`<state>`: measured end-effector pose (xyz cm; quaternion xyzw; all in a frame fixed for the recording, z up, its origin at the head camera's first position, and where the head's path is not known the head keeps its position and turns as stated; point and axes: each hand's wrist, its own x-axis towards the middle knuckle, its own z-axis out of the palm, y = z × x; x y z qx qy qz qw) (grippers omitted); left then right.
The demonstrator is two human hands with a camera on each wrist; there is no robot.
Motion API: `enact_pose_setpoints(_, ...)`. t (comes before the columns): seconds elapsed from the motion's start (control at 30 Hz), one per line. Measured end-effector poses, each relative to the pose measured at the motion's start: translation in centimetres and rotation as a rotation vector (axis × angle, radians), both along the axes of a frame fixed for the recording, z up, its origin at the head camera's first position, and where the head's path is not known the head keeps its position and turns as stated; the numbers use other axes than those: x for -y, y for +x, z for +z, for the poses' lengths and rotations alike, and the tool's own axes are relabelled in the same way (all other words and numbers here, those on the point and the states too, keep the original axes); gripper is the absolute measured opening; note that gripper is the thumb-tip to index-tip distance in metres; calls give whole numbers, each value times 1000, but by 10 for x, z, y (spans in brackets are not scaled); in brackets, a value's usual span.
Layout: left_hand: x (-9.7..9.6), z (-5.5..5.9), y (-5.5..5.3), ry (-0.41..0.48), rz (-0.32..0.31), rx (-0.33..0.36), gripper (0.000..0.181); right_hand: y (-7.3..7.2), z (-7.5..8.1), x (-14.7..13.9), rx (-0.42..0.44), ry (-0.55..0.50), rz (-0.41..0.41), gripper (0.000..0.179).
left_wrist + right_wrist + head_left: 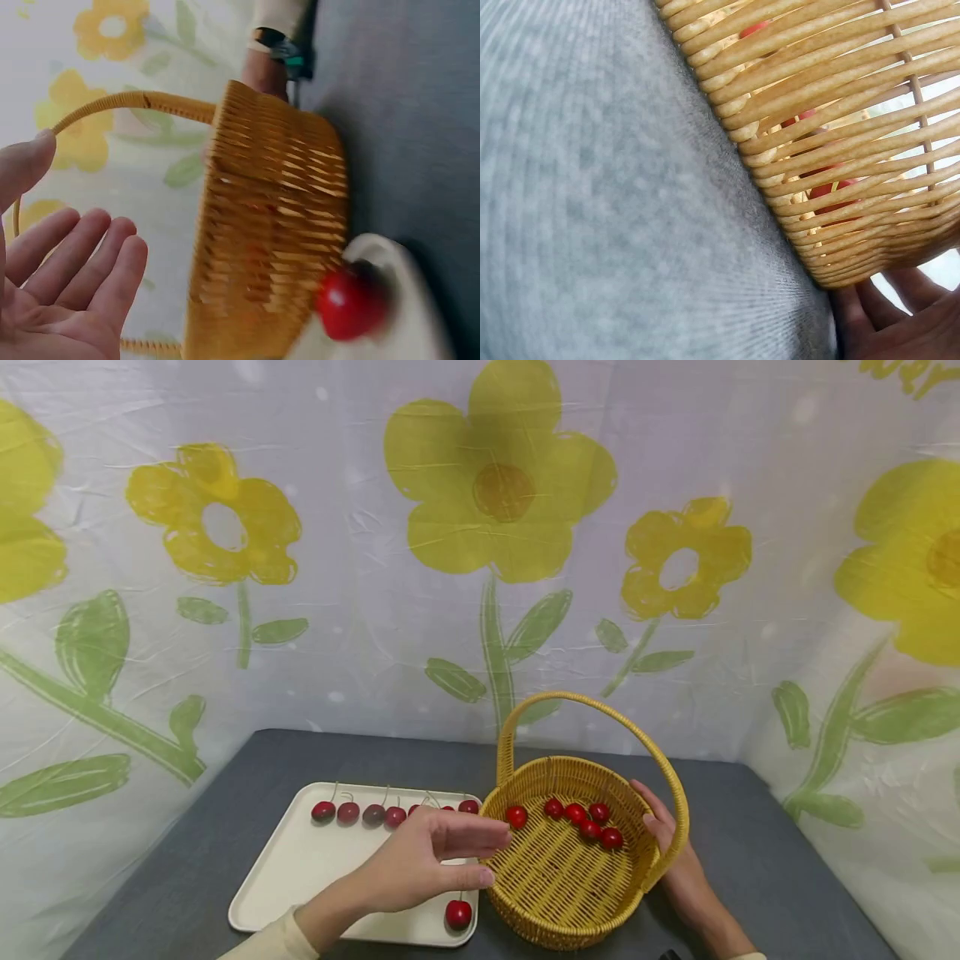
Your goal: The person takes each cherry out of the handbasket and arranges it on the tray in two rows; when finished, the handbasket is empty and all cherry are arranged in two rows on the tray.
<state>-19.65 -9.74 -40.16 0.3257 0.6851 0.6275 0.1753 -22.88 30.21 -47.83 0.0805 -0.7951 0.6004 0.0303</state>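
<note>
A yellow wicker basket (558, 893) with a tall arched handle (585, 697) stands on the table, with several red cherries (590, 831) inside. My right hand (678, 860) holds its right side, thumb at the rim and fingers along the outer wall; the right wrist view shows those fingers (877, 307) partly hidden behind the weave. My left hand (427, 860) hovers over the right part of a white tray (322, 877), its fingertips near the basket's left rim. Nothing is between its thumb and its loosely extended fingers (112, 262). One cherry (458, 915) lies in the tray's near right corner.
Along the tray's far edge runs a row of dark red cherries (348, 812) with stems, some hidden behind my left hand. Tray and basket stand side by side on a dark grey table (757, 860). A flower-printed cloth (360, 610) hangs behind and at both sides.
</note>
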Motion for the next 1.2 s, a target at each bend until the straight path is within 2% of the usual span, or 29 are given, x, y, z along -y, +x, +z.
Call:
enact_pose_setpoints(0.13, -26, 9, -13, 18, -89, -29, 47, 0, -2, 0, 4, -6, 4, 54)
enact_pose_setpoints(0.27, -50, 24, -26, -2, -133, -52, 48, 1, -3, 1, 17, -17, 2, 54)
enact_pose_setpoints(0.43, -82, 38, -44, -93, -116, -95, 46, 2, -1, 3, 21, -2, -8, 54)
enact_pose_setpoints(0.6, -115, 52, -61, -178, -126, -190, 46, 1, -3, 0, 25, 6, 4, 53)
enact_pose_setpoints(0.73, -139, 61, -75, -284, -139, -292, 48, 0, -3, -3, 44, 3, 7, 55)
enact_pose_setpoints(0.87, -159, 59, -92, -438, -164, -414, 45, -1, -2, -4, 59, 5, -28, 57)
enact_pose_setpoints(1.0, -175, 47, -106, -570, -209, -473, 33, -2, -3, -5, 39, -3, 9, 54)
enact_pose_setpoints(1.07, -182, 40, -109, -627, -236, -494, 28, -3, -4, -6, 15, 1, 24, 52)
enact_pose_setpoints(1.2, -197, 27, -111, -738, -281, -631, 26, -2, -5, -6, -15, 2, 27, 52)
